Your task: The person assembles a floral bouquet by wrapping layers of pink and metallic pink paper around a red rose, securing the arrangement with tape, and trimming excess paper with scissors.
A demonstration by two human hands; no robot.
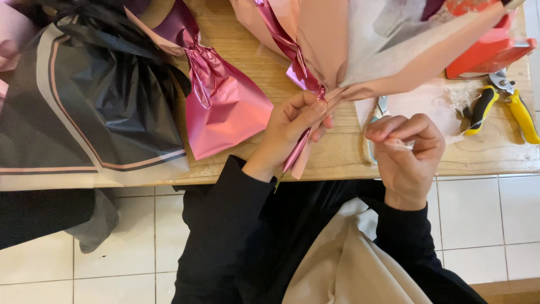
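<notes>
Left hand: raised from a black-sleeved forearm, wrist bent back, fingers curled and pinched closed with thumb alongside, knuckles toward the camera. Right hand: near the left, apart from it, loosely fisted, fingers folded over the thumb in a tight pinch, back of hand facing up. Both forearms angled up from the lap, sleeves black to the wrists.
</notes>
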